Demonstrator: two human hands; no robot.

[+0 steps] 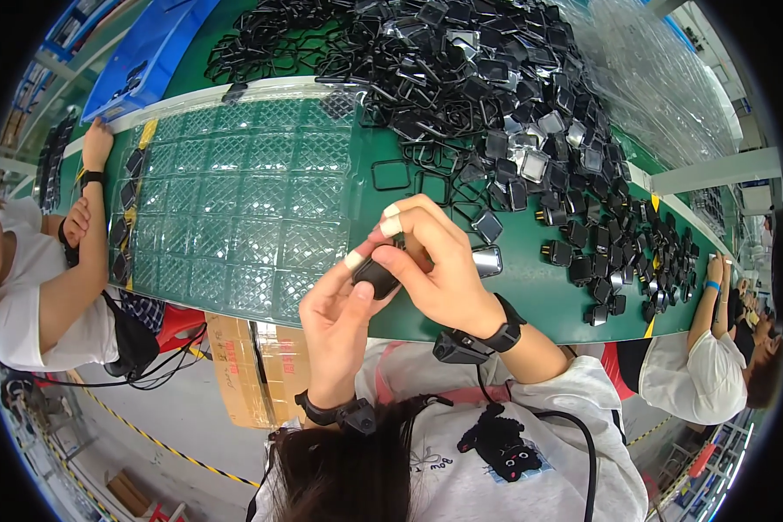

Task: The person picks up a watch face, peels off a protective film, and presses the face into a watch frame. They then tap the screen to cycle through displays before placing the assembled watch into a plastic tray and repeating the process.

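Observation:
A small black rounded case (375, 277), about the size of a watch body, is held up over the table's near edge. My left hand (336, 315) pinches it between thumb and fingers from below. From the upper right my right hand (448, 271) grips the same case, its thumb and fingertips at the top end. Pale tape wraps some fingertips on both hands. Just beyond the right hand lie a shiny dark square piece (487, 261) and another dark piece (487, 227). The fingers hide part of the case.
A clear compartment tray (261, 187) covers the left of the green table (522, 300). Black square frames (390, 175) and glossy square pieces (535, 113) heap at the back; black blocks (600, 252) lie right. A blue bin (152, 61) stands far left. People sit both sides.

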